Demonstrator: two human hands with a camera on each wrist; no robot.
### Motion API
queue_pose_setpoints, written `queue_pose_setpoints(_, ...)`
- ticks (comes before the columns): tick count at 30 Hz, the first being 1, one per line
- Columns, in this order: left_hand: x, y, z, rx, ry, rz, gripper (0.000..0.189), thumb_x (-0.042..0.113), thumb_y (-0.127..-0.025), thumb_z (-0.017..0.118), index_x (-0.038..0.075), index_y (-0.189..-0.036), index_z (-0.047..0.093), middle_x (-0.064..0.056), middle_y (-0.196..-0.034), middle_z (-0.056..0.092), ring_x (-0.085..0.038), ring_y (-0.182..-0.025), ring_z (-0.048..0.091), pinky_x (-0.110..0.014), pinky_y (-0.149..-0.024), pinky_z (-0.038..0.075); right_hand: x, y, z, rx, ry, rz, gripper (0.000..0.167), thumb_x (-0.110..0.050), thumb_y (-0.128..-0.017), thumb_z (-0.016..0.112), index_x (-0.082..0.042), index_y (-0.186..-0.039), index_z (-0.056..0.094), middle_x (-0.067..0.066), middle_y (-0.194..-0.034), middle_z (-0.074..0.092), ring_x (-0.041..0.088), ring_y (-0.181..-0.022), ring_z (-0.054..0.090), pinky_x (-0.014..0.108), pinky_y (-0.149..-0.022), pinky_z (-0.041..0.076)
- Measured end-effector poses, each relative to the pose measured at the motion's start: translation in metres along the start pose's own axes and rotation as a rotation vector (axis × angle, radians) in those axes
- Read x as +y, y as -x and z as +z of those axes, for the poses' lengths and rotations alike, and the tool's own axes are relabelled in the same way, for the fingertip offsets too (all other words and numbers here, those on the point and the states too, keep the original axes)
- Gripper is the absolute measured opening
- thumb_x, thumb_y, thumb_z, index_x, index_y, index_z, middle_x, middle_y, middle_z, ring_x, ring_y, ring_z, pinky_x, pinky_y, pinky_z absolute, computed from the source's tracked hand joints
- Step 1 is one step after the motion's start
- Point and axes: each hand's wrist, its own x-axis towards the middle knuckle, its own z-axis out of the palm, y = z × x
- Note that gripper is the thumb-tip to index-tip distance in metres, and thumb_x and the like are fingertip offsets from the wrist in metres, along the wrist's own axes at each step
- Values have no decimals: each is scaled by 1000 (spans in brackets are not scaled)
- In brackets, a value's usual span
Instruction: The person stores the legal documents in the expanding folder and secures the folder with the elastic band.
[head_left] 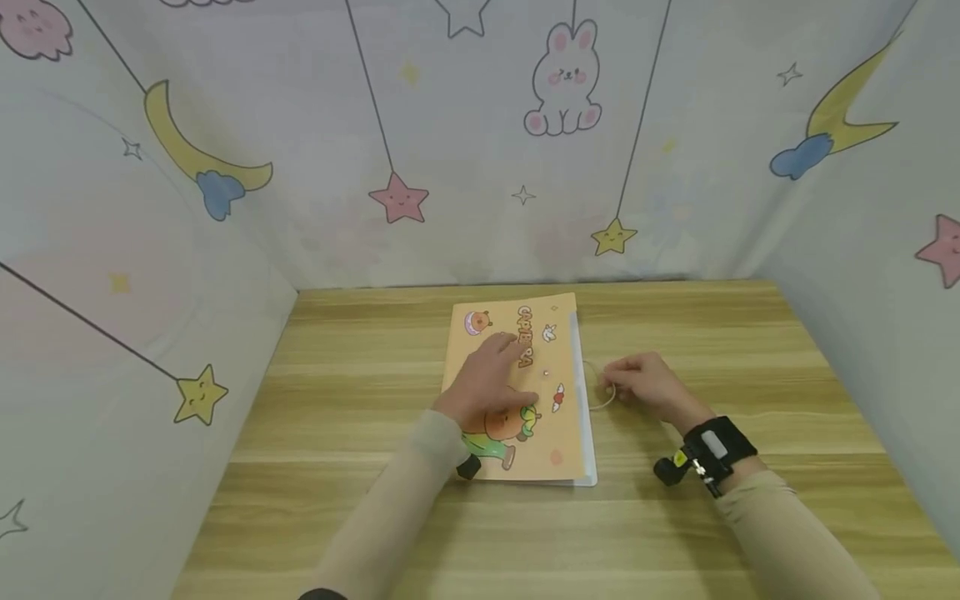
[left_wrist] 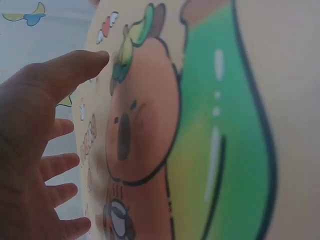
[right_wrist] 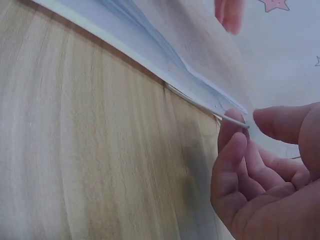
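Note:
An orange folder-like booklet (head_left: 551, 433) with a capybara cartoon cover lies on the table, white sheets showing along its right edge. Over the cover is my left hand (head_left: 487, 379), its fingers spread and fairly straight; in the left wrist view the hand (left_wrist: 30, 145) appears beside the printed capybara (left_wrist: 142, 120). Whether the palm touches the cover I cannot tell. From the booklet's right edge a thin pale cord (head_left: 604, 406) loops outward. My right hand (head_left: 652, 387) has curled fingers holding this cord (right_wrist: 200, 107), and the thumb stands a little apart in the right wrist view.
The wood-grain table (head_left: 360, 367) extends around the booklet on all sides. Pale cloth walls (head_left: 480, 242) printed with stars, moons and a rabbit enclose it at the back and both sides. A black strap with a small camera (head_left: 716, 450) sits on the right wrist.

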Motion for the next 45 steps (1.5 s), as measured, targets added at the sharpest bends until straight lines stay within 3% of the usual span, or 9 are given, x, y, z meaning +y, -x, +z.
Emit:
queue_pose_setpoints(6, -5, 4, 9, -48, -43, -4, 89, 61, -86, 76, 23, -160, 46, -12, -170, 30, -40, -159, 19, -64, -122, 24, 1, -1, 2, -133, -184, 64, 39, -10, -111, 49, 19, -136, 53, 4, -101, 74, 7, -83, 66, 22, -70, 52)
queue_pose_setpoints(11, -6, 3, 17, -57, -100, -48, 85, 64, -85, 76, 29, -157, 50, -10, -169, 30, -42, -157, 21, -63, -122, 25, 3, -4, 13, -129, -167, -33, 39, 0, -107, 54, 19, -140, 51, 19, -118, 72, 8, -91, 68, 24, -77, 55)
queue_pose_setpoints(16, -5, 1, 23, -76, -138, -79, 83, 70, -85, 72, 32, -156, 51, -8, -171, 27, -42, -158, 20, -62, -123, 25, 4, -10, 26, -72, -50, -147, 39, -1, -103, 63, 15, -138, 59, 29, -130, 68, 12, -104, 72, 24, -86, 57)
queue_pose_setpoints(22, -2, 1, 26, -81, -136, -88, 83, 70, -86, 71, 31, -157, 51, -8, -172, 27, -44, -158, 19, -62, -122, 25, 0, -16, 41, -28, 128, -222, 37, -7, -101, 68, 8, -135, 65, 23, -127, 72, 28, -111, 73, 28, -86, 59)
queue_pose_setpoints(30, 0, -1, 29, -75, -146, -98, 84, 70, -86, 71, 31, -158, 49, -7, -173, 25, -42, -159, 19, -61, -123, 25, -6, -29, 55, 69, 496, -441, 29, -7, -95, 74, 3, -122, 75, 12, -104, 78, 25, -95, 73, 42, -85, 60)
queue_pose_setpoints(35, 1, -1, 28, -76, -150, -99, 84, 70, -87, 71, 31, -158, 49, -8, -173, 25, -42, -158, 19, -62, -123, 25, -11, -39, 63, 75, 675, -581, 24, -3, -92, 74, 3, -115, 78, 7, -93, 74, 17, -84, 67, 37, -77, 59)
queue_pose_setpoints(38, 2, -1, 27, -79, -150, -97, 83, 69, -88, 70, 31, -158, 49, -8, -172, 26, -42, -158, 19, -62, -123, 25, -17, -42, 67, 61, 735, -612, 19, -1, -90, 74, 2, -108, 79, 4, -87, 70, 15, -78, 60, 33, -71, 53)
queue_pose_setpoints(41, 3, -1, 25, -79, -154, -91, 83, 69, -88, 70, 30, -159, 49, -9, -172, 26, -43, -158, 19, -63, -122, 25, -24, -45, 73, 21, 806, -616, 6, 1, -89, 72, -3, -92, 75, 1, -79, 60, 15, -72, 51, 31, -66, 44)
queue_pose_setpoints(45, 4, 0, 24, -74, -159, -84, 83, 68, -89, 70, 29, -158, 49, -10, -171, 28, -44, -157, 21, -63, -121, 26, -31, -48, 80, -23, 889, -612, 15, 3, -89, 71, -9, -80, 67, -2, -74, 51, 14, -68, 46, 29, -64, 39)
